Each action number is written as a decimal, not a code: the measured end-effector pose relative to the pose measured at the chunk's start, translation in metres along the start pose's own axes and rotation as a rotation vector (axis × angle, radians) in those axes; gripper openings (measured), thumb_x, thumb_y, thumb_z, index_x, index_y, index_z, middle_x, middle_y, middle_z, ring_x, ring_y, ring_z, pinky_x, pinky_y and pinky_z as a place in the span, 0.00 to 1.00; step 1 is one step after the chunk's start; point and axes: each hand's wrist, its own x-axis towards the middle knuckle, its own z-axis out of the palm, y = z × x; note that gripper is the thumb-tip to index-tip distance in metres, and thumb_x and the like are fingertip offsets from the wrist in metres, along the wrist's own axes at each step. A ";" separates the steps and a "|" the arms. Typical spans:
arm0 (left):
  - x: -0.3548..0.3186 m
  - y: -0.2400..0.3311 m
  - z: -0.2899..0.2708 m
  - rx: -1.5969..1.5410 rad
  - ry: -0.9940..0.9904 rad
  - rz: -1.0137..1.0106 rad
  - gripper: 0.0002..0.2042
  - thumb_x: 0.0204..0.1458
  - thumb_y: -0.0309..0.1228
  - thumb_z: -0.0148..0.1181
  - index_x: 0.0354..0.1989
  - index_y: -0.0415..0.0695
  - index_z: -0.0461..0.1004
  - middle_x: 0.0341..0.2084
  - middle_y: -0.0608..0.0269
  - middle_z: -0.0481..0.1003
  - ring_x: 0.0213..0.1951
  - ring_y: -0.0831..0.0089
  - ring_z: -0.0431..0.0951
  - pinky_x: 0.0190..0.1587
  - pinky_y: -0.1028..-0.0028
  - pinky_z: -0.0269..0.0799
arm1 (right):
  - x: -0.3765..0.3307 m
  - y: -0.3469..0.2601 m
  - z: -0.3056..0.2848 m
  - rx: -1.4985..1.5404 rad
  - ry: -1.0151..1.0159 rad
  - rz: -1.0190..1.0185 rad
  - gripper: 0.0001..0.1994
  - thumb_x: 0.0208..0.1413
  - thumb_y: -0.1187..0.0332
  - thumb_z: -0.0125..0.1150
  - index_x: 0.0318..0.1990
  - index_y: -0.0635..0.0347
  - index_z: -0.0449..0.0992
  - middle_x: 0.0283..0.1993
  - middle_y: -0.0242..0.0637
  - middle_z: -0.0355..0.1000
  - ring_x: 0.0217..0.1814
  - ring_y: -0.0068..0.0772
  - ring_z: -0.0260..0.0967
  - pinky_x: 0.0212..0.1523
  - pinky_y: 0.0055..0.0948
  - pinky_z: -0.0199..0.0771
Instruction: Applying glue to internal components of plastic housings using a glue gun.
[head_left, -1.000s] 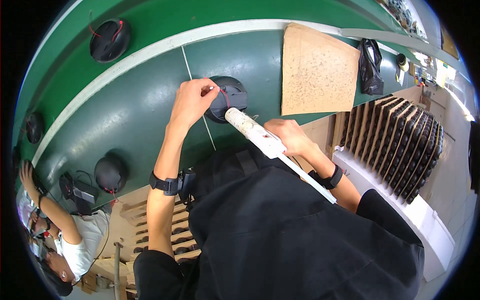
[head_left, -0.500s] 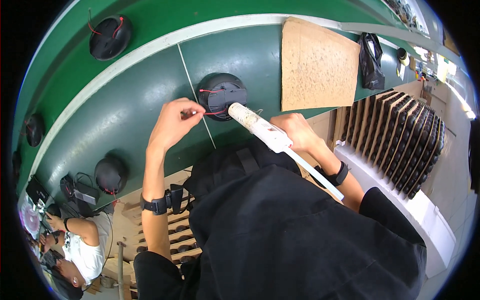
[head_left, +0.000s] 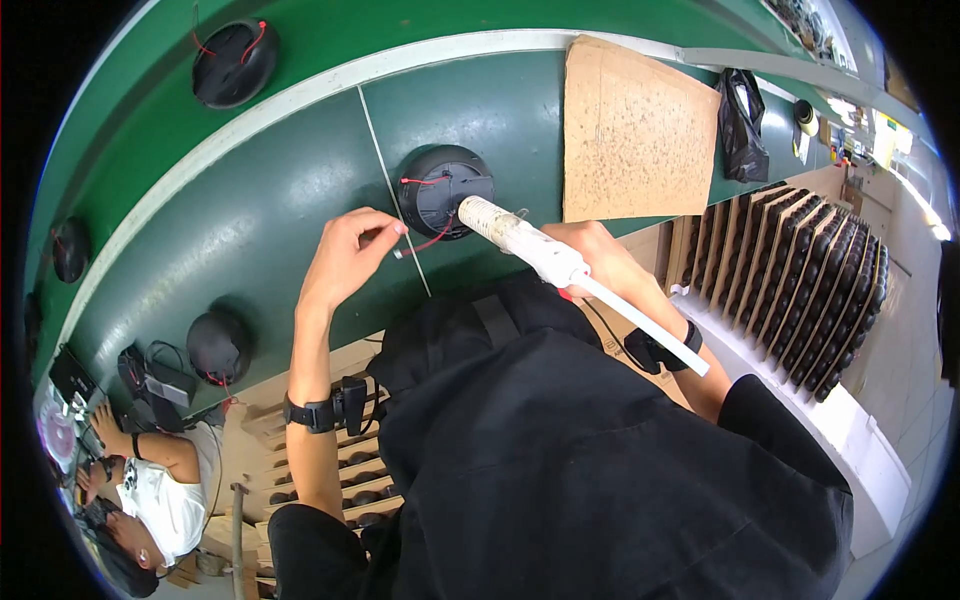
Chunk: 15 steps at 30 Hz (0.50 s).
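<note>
In front of me on the dark green table (head_left: 300,200) a round black housing (head_left: 440,172) sits with its inner side up and red wires on it. My right hand (head_left: 600,255) is wrapped round a white caulking gun (head_left: 555,260), whose cartridge tip touches or hangs just over the housing's lower right part. Its long white rod points back toward my right forearm. My left hand (head_left: 352,252) hovers left of the housing, thumb and forefinger pinched together with nothing visible in them. Just below those fingertips a red wire (head_left: 428,243) ends in a small white connector.
A stained cardboard sheet (head_left: 640,130) and a black plastic bag (head_left: 743,125) lie to the right. More black housings rest on the green conveyor belt (head_left: 420,20) and at left (head_left: 220,345). Stacked housings (head_left: 790,280) stand at right. A co-worker (head_left: 165,500) sits at lower left.
The red wire has left my left fingertips and its connector now hangs lower. The caulking gun has rolled and shifted slightly right. Housings on the far belt have moved right.
</note>
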 end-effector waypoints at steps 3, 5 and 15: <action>0.004 -0.009 0.006 -0.063 0.097 -0.072 0.12 0.64 0.33 0.61 0.47 0.37 0.82 0.36 0.55 0.83 0.34 0.72 0.81 0.40 0.70 0.76 | 0.006 -0.015 -0.008 0.014 -0.045 0.088 0.11 0.44 0.65 0.67 0.31 0.62 0.74 0.29 0.54 0.74 0.36 0.63 0.73 0.34 0.51 0.73; 0.007 -0.013 0.009 -0.075 0.116 -0.112 0.15 0.64 0.34 0.60 0.53 0.38 0.79 0.38 0.53 0.84 0.35 0.70 0.82 0.42 0.69 0.77 | 0.007 -0.028 -0.011 -0.005 -0.093 0.190 0.11 0.44 0.66 0.67 0.31 0.63 0.75 0.29 0.54 0.75 0.36 0.63 0.74 0.35 0.51 0.74; 0.021 -0.028 0.043 -0.281 0.115 -0.062 0.29 0.63 0.37 0.62 0.71 0.47 0.64 0.50 0.44 0.81 0.40 0.65 0.86 0.44 0.66 0.80 | -0.031 -0.035 -0.009 -0.100 0.190 0.090 0.15 0.55 0.66 0.63 0.47 0.66 0.80 0.35 0.54 0.80 0.33 0.48 0.81 0.39 0.40 0.79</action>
